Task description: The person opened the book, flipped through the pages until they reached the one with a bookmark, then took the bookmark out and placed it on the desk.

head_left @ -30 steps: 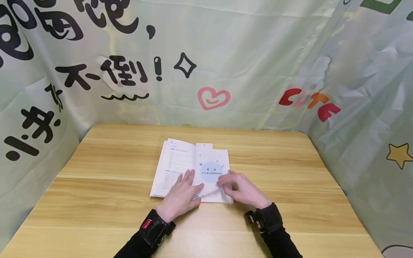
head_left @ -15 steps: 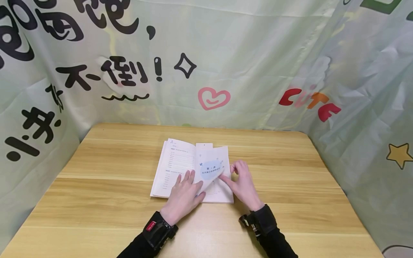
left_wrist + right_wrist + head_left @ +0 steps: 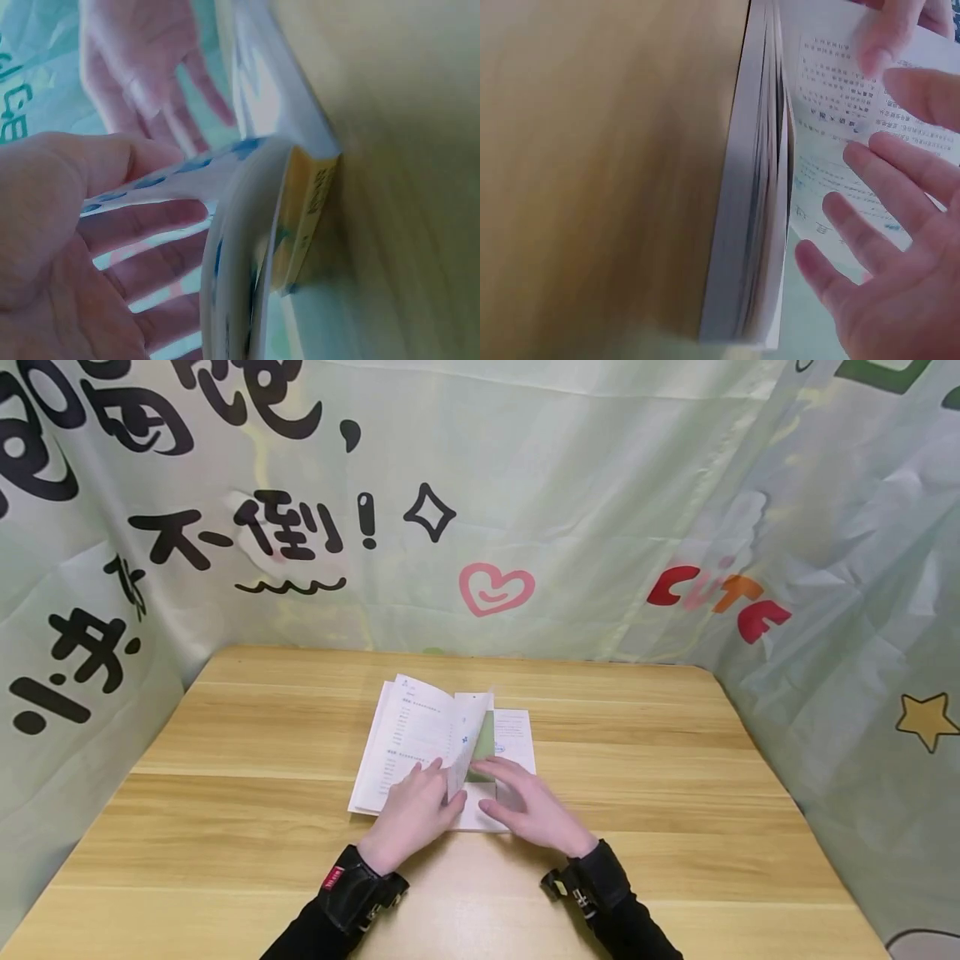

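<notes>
An open book (image 3: pixel 420 731) lies on the wooden table, with one page (image 3: pixel 467 743) standing up from the middle, leaning left. My left hand (image 3: pixel 412 818) rests over the left-hand pages and holds the raised page between thumb and fingers; the left wrist view shows the thumb (image 3: pixel 135 159) on one side of it. My right hand (image 3: pixel 538 806) is spread over the right-hand page (image 3: pixel 513 731), its fingers loosely extended and gripping nothing. Beneath the raised page shows a green block (image 3: pixel 485 739), beside a white card-like strip (image 3: pixel 472 696) jutting past the book's top edge.
The wooden table (image 3: pixel 637 743) extends around the book on every side. A pale fabric backdrop (image 3: pixel 585 510) with printed lettering hangs behind the table and along its sides. The book's yellow spine (image 3: pixel 300 217) appears in the left wrist view.
The page at the right has been lifted from its lower corner and swung left, uncovering the green block. My right hand has let go of it and moved left, fingers spread; my left thumb now holds it.
</notes>
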### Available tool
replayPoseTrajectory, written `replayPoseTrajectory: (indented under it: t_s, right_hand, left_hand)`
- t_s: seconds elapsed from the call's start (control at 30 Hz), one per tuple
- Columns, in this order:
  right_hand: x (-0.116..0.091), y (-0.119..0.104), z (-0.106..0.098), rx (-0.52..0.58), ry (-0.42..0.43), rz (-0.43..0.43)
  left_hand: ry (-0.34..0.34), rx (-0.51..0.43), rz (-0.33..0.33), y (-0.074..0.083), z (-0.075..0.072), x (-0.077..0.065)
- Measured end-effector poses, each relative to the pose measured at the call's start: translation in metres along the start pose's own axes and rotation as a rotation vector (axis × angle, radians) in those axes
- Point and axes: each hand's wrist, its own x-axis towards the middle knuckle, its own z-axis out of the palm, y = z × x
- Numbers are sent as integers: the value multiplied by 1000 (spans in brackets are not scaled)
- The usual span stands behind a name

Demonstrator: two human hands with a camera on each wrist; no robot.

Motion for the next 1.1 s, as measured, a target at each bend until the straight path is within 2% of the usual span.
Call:
replayPoseTrajectory:
  t_s: [0.17,0.3,0.37,0.53,0.63,0.83,1.1]
  right_hand:
    - [-1,-5,1,45,-110,23]
    - [0,-8,2,66,-171,50]
    - [0,-8,3,54,-203,53]
    - [2,-10,6,26,-266,15]
    - [3,-11,8,22,-295,-4]
    - [3,-13,11,-10,-302,6]
    - [5,-19,15,-91,-332,-5]
  left_hand:
    - [-7,-114,-33,-3,-11,2]
    - [15,-218,-28,-2,-20,4]
    - [37,-241,-34,-2,-24,4]
    - [128,-201,-65,-3,-34,4]
    - [158,-172,-84,-7,-38,4]
    - [138,-128,-112,-15,-49,0]
    - [66,-55,-114,-22,-58,-5]
